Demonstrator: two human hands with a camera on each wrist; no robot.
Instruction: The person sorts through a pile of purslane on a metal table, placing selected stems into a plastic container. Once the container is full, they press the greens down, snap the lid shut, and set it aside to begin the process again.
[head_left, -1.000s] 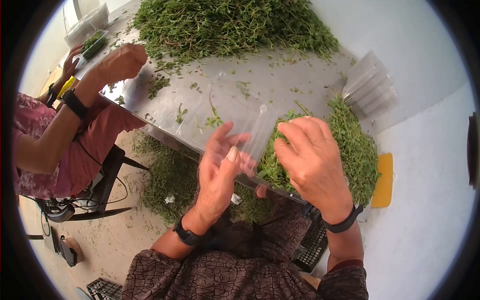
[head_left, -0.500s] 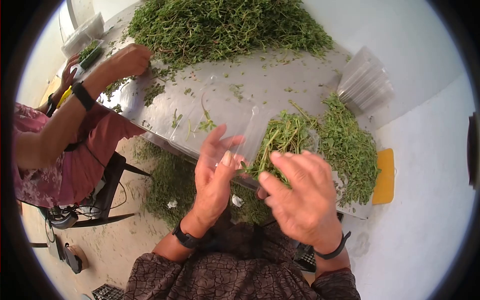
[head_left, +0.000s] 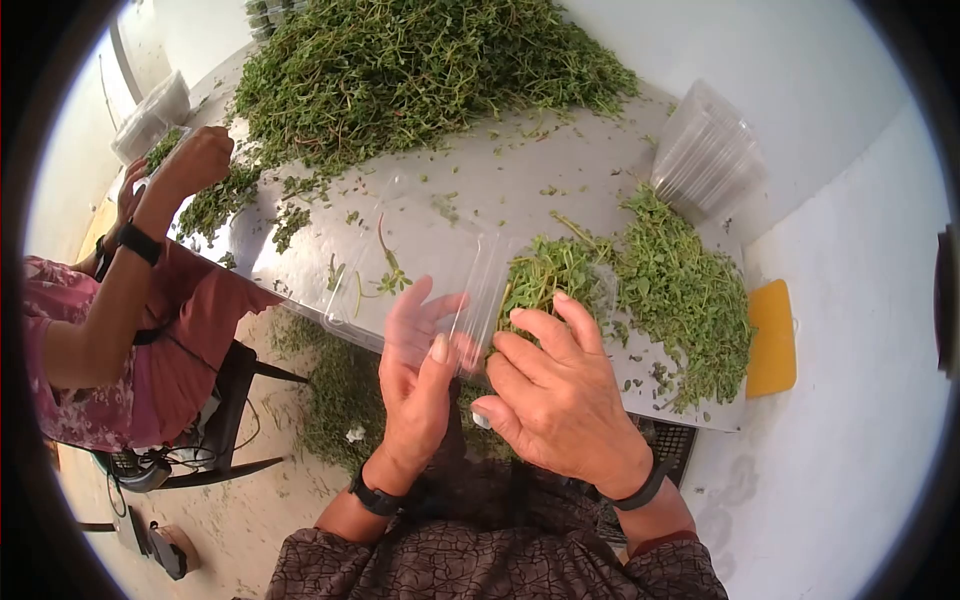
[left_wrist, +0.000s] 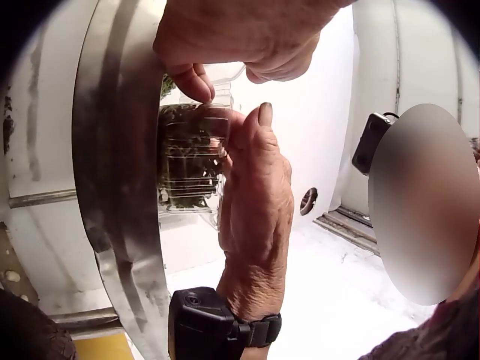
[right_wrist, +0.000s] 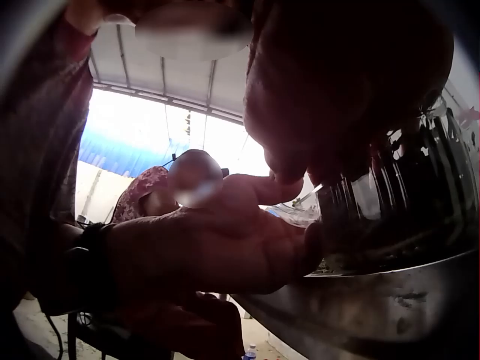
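Observation:
A clear plastic clamshell box (head_left: 440,240) lies unfolded at the table's front edge, its see-through lid to the left. My left hand (head_left: 412,405) grips it by the hinge side, thumb uppermost and fingers seen through the plastic. In the left wrist view, the ridged box wall (left_wrist: 191,169) sits beside that thumb. Leafy green stems (head_left: 550,268) fill the box's right half. Over their near edge is my right hand (head_left: 570,400), fingers spread and slightly bent, fingertips at the greens. Its palm side is hidden in the head view.
A large heap of greens (head_left: 420,80) covers the back of the metal table (head_left: 500,170). A smaller pile (head_left: 685,300) lies right of the box, near stacked clear boxes (head_left: 708,150) and a yellow board (head_left: 770,340). Another person's hand (head_left: 200,160) works at the left.
My right hand brought a sprig toward the box's hinge side, then its fingers spread over the greens in the box. The left hand keeps its hold. The other person's hand moved left.

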